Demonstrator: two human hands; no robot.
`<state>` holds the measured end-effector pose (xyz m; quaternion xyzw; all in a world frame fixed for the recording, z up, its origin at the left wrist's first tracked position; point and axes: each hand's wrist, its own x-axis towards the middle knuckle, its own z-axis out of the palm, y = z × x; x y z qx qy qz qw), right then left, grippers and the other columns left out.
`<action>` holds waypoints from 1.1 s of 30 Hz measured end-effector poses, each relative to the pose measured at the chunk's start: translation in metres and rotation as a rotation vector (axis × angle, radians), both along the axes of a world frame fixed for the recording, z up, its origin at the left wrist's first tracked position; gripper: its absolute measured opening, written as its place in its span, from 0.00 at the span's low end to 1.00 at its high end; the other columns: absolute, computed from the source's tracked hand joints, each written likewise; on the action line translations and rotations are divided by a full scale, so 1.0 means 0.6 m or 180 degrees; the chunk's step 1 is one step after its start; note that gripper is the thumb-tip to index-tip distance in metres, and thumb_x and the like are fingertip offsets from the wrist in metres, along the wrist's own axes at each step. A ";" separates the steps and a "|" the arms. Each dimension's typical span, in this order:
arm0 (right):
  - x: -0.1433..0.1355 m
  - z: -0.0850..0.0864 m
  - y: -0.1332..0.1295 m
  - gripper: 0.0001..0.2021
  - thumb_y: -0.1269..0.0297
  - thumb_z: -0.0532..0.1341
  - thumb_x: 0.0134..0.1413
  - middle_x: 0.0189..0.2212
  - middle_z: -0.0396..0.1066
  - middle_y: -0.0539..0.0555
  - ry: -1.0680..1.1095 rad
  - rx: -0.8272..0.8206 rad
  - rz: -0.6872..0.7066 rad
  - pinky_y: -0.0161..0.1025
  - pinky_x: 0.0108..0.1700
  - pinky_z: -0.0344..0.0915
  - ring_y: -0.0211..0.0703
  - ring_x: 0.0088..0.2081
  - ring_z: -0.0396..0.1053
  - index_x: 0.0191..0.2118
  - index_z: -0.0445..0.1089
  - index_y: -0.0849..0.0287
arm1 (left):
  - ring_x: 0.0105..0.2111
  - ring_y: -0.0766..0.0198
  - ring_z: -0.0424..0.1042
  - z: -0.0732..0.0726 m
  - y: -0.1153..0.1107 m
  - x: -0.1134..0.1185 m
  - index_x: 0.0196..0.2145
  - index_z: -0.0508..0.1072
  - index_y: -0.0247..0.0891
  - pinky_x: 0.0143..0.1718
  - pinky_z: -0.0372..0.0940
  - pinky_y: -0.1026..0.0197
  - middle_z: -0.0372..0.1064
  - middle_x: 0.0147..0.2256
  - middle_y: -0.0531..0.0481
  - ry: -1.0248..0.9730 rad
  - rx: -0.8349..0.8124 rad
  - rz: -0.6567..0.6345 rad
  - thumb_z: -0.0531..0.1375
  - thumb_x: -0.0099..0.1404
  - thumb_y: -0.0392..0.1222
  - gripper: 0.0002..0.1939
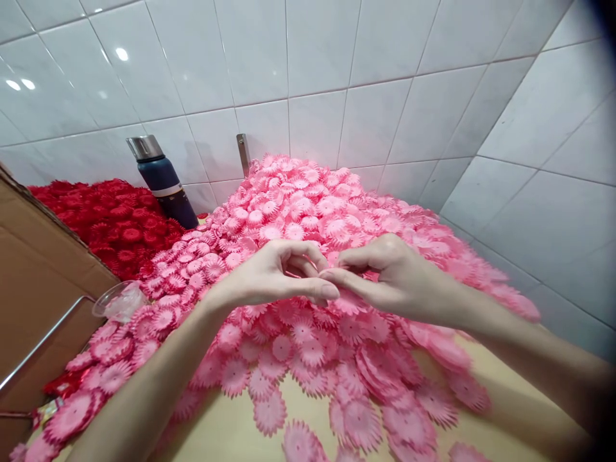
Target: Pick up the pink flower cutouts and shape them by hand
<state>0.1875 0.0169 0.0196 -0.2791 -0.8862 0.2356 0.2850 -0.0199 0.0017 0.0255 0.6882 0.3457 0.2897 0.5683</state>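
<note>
My left hand (283, 273) and my right hand (385, 273) meet fingertip to fingertip above a large heap of pink flower-shaped discs (303, 205). The left fingers curl round toward the thumb, leaving a gap inside the curl, and the tips close together. On the right, thumb and bent forefinger press together in a pinch at the left hand's fingertips. Whatever lies between the tips is too small or hidden to make out. Each disc has a fringed edge and a tiny dark dot at its centre. Below the hands, several discs lie loose or in small overlapping stacks.
A pale yellow tabletop (221, 430) shows at the front. At back left are red fringed discs (120, 224) and a tilted dark blue bottle (168, 186) with a steel cap. A clear plastic cup (118, 301) and cardboard box (48, 276) stand left. White tiled walls (317, 45) enclose the back and right.
</note>
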 end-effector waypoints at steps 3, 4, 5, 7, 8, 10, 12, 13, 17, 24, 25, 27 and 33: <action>0.004 0.004 0.001 0.18 0.56 0.57 0.60 0.16 0.56 0.46 -0.0003 -0.0448 0.0067 0.34 0.19 0.47 0.31 0.18 0.50 0.23 0.70 0.61 | 0.30 0.66 0.76 0.000 0.002 -0.003 0.32 0.72 0.33 0.31 0.68 0.66 0.76 0.29 0.48 0.0012 0.0152 0.0012 0.68 0.56 0.40 0.10; 0.006 0.006 0.002 0.16 0.55 0.59 0.59 0.17 0.59 0.47 -0.0005 -0.0615 0.0106 0.33 0.20 0.49 0.31 0.19 0.52 0.26 0.72 0.60 | 0.29 0.66 0.75 0.001 0.002 -0.004 0.31 0.72 0.33 0.31 0.69 0.66 0.75 0.28 0.48 0.0037 0.0235 0.0048 0.68 0.57 0.41 0.10; 0.008 0.009 0.003 0.13 0.56 0.61 0.57 0.18 0.61 0.47 -0.0024 -0.0750 0.0149 0.33 0.20 0.50 0.32 0.20 0.54 0.28 0.73 0.59 | 0.29 0.67 0.75 0.002 0.003 -0.005 0.31 0.73 0.32 0.31 0.69 0.66 0.75 0.28 0.48 0.0074 0.0322 0.0101 0.67 0.57 0.41 0.10; 0.013 0.015 0.003 0.11 0.56 0.64 0.54 0.20 0.64 0.47 -0.0083 -0.0868 0.0222 0.32 0.21 0.52 0.32 0.21 0.56 0.31 0.75 0.58 | 0.27 0.67 0.74 0.004 0.003 -0.004 0.31 0.73 0.32 0.30 0.70 0.65 0.73 0.27 0.49 0.0144 0.0443 0.0214 0.67 0.58 0.43 0.11; 0.015 0.019 0.003 0.10 0.56 0.65 0.53 0.20 0.65 0.47 -0.0125 -0.0864 0.0244 0.32 0.21 0.53 0.32 0.22 0.56 0.31 0.75 0.58 | 0.27 0.66 0.74 0.005 0.003 -0.003 0.32 0.73 0.31 0.30 0.70 0.64 0.73 0.26 0.49 0.0153 0.0448 0.0288 0.66 0.59 0.43 0.11; 0.018 0.023 0.001 0.11 0.55 0.64 0.53 0.21 0.67 0.47 -0.0211 -0.0798 0.0264 0.32 0.22 0.55 0.33 0.22 0.59 0.30 0.75 0.58 | 0.27 0.65 0.74 0.005 0.005 -0.002 0.32 0.72 0.31 0.31 0.71 0.62 0.73 0.26 0.48 0.0088 0.0413 0.0555 0.64 0.61 0.45 0.12; 0.018 0.025 -0.002 0.11 0.55 0.64 0.54 0.22 0.68 0.48 -0.0286 -0.0792 0.0289 0.32 0.23 0.57 0.33 0.23 0.61 0.30 0.75 0.58 | 0.28 0.66 0.74 0.003 0.008 -0.004 0.32 0.71 0.31 0.32 0.71 0.62 0.72 0.27 0.48 0.0021 0.0428 0.0868 0.63 0.62 0.46 0.13; 0.018 0.025 -0.003 0.11 0.56 0.63 0.55 0.22 0.69 0.47 -0.0308 -0.0860 0.0315 0.32 0.23 0.57 0.33 0.23 0.62 0.31 0.74 0.58 | 0.30 0.66 0.74 0.001 0.010 -0.006 0.32 0.71 0.32 0.33 0.70 0.63 0.72 0.29 0.48 0.0040 0.0486 0.0967 0.63 0.62 0.46 0.13; 0.014 0.018 -0.002 0.08 0.60 0.61 0.58 0.24 0.71 0.48 -0.0342 -0.1270 0.0473 0.31 0.23 0.62 0.34 0.22 0.67 0.37 0.74 0.58 | 0.40 0.62 0.73 -0.008 0.019 -0.014 0.38 0.74 0.33 0.41 0.69 0.60 0.73 0.40 0.45 0.0340 0.0855 0.0849 0.68 0.56 0.44 0.15; 0.014 0.011 0.010 0.09 0.63 0.59 0.58 0.24 0.72 0.49 -0.0278 -0.0432 0.0246 0.34 0.25 0.59 0.35 0.23 0.64 0.37 0.77 0.58 | 0.44 0.58 0.72 -0.008 0.016 -0.015 0.43 0.73 0.34 0.45 0.69 0.55 0.70 0.45 0.43 0.0404 0.0987 0.0462 0.68 0.55 0.45 0.20; 0.014 0.011 0.010 0.10 0.62 0.59 0.59 0.22 0.71 0.49 -0.0270 -0.0382 0.0202 0.34 0.24 0.58 0.35 0.22 0.62 0.36 0.77 0.58 | 0.43 0.59 0.73 -0.006 0.015 -0.015 0.44 0.73 0.34 0.45 0.69 0.54 0.71 0.44 0.43 0.0404 0.0937 0.0355 0.69 0.54 0.44 0.21; 0.013 0.010 0.008 0.10 0.63 0.58 0.59 0.20 0.67 0.47 -0.0274 -0.0339 0.0182 0.33 0.22 0.55 0.33 0.21 0.59 0.33 0.76 0.59 | 0.42 0.59 0.73 -0.003 0.011 -0.015 0.43 0.72 0.35 0.44 0.69 0.55 0.71 0.42 0.44 0.0402 0.0833 0.0148 0.70 0.51 0.44 0.22; 0.004 0.001 0.004 0.18 0.59 0.58 0.60 0.16 0.55 0.46 0.0063 -0.0335 0.0009 0.34 0.20 0.47 0.31 0.19 0.50 0.21 0.65 0.60 | 0.36 0.62 0.73 -0.002 0.004 -0.005 0.37 0.70 0.35 0.39 0.69 0.58 0.71 0.36 0.48 0.0244 0.0623 0.0078 0.71 0.50 0.41 0.18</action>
